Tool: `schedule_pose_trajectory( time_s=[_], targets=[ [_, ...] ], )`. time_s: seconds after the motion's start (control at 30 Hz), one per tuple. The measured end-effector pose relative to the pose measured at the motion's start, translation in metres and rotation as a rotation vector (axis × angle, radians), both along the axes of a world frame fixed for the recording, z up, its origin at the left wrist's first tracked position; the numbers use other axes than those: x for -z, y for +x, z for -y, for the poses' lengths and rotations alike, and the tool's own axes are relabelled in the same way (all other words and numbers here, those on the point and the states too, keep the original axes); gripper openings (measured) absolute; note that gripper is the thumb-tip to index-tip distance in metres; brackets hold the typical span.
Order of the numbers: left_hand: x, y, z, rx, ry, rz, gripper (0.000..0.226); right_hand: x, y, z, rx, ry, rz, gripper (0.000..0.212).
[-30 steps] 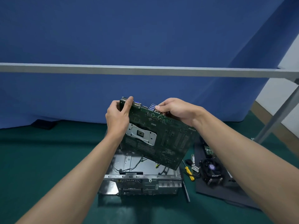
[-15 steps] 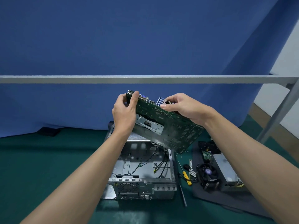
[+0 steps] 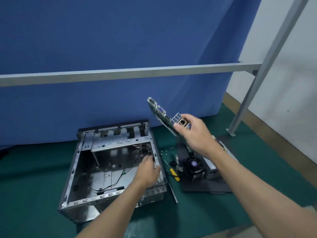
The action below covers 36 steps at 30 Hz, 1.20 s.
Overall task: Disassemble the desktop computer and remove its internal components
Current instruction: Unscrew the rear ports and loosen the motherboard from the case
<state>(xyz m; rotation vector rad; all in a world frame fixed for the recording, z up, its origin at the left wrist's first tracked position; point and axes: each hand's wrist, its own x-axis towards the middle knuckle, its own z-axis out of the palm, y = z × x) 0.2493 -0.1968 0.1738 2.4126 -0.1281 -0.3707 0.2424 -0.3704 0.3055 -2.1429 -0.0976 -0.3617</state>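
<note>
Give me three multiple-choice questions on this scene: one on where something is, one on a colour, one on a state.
1. The screwdriver lies: A between case and mat; B inside the case; C on the mat.
2. The backdrop cloth is: A red; B blue; C white.
3. The circuit board is: A bolted in the case; B flat on the mat; C held up by the right hand.
Answers: A, its yellow handle lies in that gap; B, blue fills the background; C, fingers grip its port edge in midair.

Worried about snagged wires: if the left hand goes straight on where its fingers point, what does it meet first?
Likely the black cables just ahead of the left hand inside the case, though depth is unclear.
</note>
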Motion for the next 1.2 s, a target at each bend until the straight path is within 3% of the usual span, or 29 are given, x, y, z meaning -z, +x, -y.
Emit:
schedule_pose_trajectory(
  time_s=[0.1, 0.23, 0.43, 0.83, 1.2],
  targets=[
    [0.021, -0.002, 0.014, 0.084, 0.088, -0.049, 0.067, 0.037, -0.018, 0.013, 0.020, -0.202, 0.067, 0.038],
    [0.031, 0.010, 0.040, 0.115, 0.104, -0.009, 0.066, 0.074, -0.029, 0.040, 0.015, -0.316, 0.087, 0.042],
    [0.046, 0.026, 0.071, 0.121, 0.411, -0.008, 0.083, 0.102, -0.019, 0.076, -0.030, -0.313, 0.097, 0.036],
    [0.069, 0.025, 0.074, 0.050, 0.459, 0.008, 0.095, 0.155, 0.010, 0.085, -0.130, -0.322, 0.062, 0.034],
    [0.072, 0.020, 0.076, 0.071, 0.555, 0.054, 0.097, 0.206, 0.007, 0.149, -0.078, -0.456, -0.191, 0.043]
  ],
)
